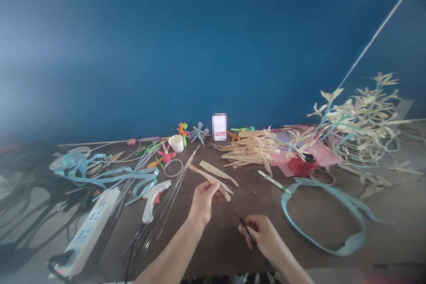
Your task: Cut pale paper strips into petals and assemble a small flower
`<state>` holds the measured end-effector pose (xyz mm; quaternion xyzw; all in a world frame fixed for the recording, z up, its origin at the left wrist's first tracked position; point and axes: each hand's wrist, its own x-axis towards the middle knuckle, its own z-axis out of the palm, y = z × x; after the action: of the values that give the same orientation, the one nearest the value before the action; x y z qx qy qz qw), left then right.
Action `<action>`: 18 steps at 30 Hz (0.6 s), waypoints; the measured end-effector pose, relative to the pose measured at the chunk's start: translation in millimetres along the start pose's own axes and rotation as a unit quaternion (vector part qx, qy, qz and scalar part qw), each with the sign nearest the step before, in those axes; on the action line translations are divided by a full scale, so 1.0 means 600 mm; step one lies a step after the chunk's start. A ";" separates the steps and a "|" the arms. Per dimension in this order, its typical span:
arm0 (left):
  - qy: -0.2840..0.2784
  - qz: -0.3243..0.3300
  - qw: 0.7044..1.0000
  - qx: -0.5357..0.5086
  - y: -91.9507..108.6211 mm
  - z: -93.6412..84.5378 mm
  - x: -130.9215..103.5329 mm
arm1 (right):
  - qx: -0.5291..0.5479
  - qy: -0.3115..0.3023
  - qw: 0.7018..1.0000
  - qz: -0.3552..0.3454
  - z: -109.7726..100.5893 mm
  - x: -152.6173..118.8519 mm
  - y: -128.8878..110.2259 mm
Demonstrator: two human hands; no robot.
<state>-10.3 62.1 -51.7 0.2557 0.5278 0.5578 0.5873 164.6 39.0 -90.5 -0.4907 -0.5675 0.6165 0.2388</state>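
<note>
My left hand (203, 202) pinches a long tan strip of dried husk (199, 171) between thumb and fingers, its lower end pointing right. In my right hand (261, 230) is a pair of black-handled scissors (246, 229), the fingers closed around the handles. The scissors' blades reach up and left to the lower end of the strip; whether they are parted, I cannot tell. A second loose husk piece (219, 174) lies on the dark table just beyond my left hand. Behind it rests a pile of similar husks (248, 151).
A white glue gun (153, 199), thin wires (169, 195), light blue ribbon (100, 173) and a power strip (88, 233) lie left. A paper cup (176, 143) stands behind. To the right are a marker (274, 182), a ribbon loop (333, 248) and husk flowers (353, 111).
</note>
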 end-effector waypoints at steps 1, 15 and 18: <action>0.001 -0.001 1.000 0.001 -0.001 0.000 0.000 | 0.004 -0.003 1.000 0.000 0.000 0.000 0.002; 0.010 0.004 1.000 0.004 -0.008 -0.004 -0.004 | 0.030 0.002 1.000 0.004 0.012 0.001 0.013; 0.007 0.011 1.000 0.006 -0.010 -0.003 -0.005 | 0.031 0.007 0.999 -0.002 0.013 0.002 0.011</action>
<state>-9.4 57.2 -56.5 0.2609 0.5324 0.5625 0.5762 159.0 34.9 -98.0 -0.4859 -0.5476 0.6300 0.2591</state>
